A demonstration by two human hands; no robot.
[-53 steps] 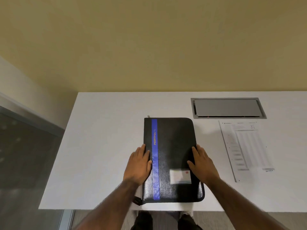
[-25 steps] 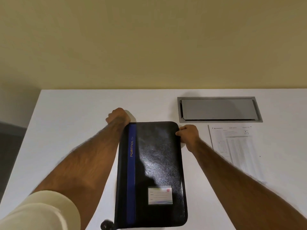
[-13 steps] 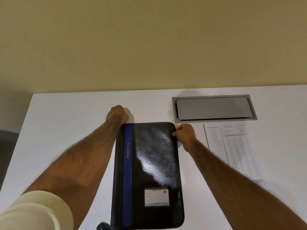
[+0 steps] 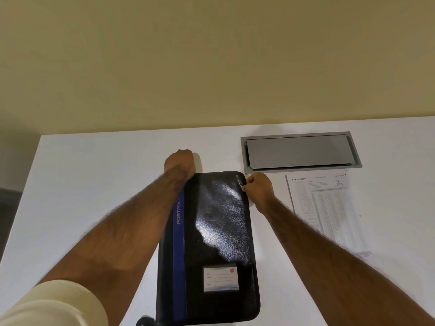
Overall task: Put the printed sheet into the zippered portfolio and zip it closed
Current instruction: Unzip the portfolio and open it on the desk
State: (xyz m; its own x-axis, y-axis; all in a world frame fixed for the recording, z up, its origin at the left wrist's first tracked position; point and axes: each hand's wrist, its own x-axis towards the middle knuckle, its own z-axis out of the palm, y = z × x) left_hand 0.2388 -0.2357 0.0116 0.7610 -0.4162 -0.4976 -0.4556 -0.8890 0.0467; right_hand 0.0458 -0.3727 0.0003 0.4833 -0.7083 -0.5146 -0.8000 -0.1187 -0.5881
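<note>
The black zippered portfolio (image 4: 219, 234), with a blue stripe and a label window, lies flat and shut on the white table (image 4: 94, 175). My left hand (image 4: 180, 163) is a closed fist at its far left corner, over the zipper pull, which the fist hides. At the far right corner, my right hand (image 4: 257, 188) pinches the portfolio's edge. The printed sheet (image 4: 329, 208) lies flat on the table to the right of the portfolio, and neither hand touches it.
A grey metal cable hatch (image 4: 300, 151) is set into the table behind the sheet. A yellow wall rises behind the table's far edge. A small black loop (image 4: 144, 322) hangs at the portfolio's near left corner by the table's front edge.
Both hands left the cover's near half and reached to the portfolio's far corners, where they closed. Over the last half second they have hardly moved.
</note>
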